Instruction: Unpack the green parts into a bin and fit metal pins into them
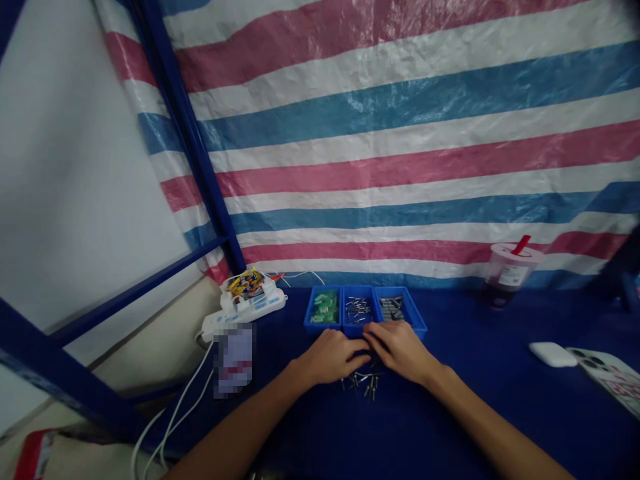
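Note:
My left hand (333,356) and my right hand (401,347) meet just in front of the blue bins, fingertips close together. The fingers of both hands are bent inward in a pinch; whatever is between them is too small and hidden to make out. Below the fingers lies a loose pile of thin metal pins (369,385), rivet-like in shape. Behind my hands stand three small blue bins side by side. Green pieces (325,307) fill the left bin, shiny metal pins (359,309) the middle one, and grey elongated pieces (392,308) the right one.
A white power strip (245,316) with cables and a colourful snack packet (246,284) are at the left, near a blurred-out item (234,361). To the right stand a drink cup (511,272), a white earphone case (553,355) and a phone (611,375). Blue frame posts (187,133) and striped sheeting border the table.

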The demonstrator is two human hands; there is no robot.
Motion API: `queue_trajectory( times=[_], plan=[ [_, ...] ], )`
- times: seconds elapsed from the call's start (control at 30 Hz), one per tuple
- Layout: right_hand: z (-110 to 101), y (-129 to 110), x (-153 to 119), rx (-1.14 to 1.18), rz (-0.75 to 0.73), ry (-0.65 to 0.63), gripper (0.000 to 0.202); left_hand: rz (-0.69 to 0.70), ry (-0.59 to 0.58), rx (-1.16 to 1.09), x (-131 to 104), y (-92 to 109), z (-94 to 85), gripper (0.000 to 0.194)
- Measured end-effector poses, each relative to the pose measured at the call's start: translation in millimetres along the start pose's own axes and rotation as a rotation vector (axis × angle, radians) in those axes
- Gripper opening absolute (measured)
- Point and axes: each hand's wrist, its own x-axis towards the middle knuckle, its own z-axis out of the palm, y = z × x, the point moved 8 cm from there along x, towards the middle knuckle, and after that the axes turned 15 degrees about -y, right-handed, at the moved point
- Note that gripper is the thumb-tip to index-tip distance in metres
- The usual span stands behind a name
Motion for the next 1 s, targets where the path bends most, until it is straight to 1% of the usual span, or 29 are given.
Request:
queue_trajectory(
  times=[0.17, 0.3, 0.5, 0.67, 1.0],
  plan=[
    [1.2, 5.1, -0.7, 0.007, 0.022, 0.0, 0.026, 0.03, -0.06, 0.011, 2.6, 9.6, 11.4, 0.026],
    [3.0, 1.9, -0.1, -0.003, 0.013, -0.01, 0.026, 0.014, -0.081, 0.006, 3.9, 9.2, 14.6, 0.025],
    [3.8, 0.3, 1.2, 0.004, 0.017, -0.033, 0.026, -0.014, -0.051, -0.002, 4.7, 3.9, 12.8, 0.021],
    [3.7, 0.6, 1.1, 0.025, 0.026, -0.053, 0.026, -0.018, -0.042, -0.01, 4.7, 4.3, 10.7, 0.021],
    [3.7, 2.9, 1.4, 0.028, 0.042, -0.083, 0.024, -0.052, -0.011, -0.063, 3.1, -0.8, 4.0, 0.027]
  ],
)
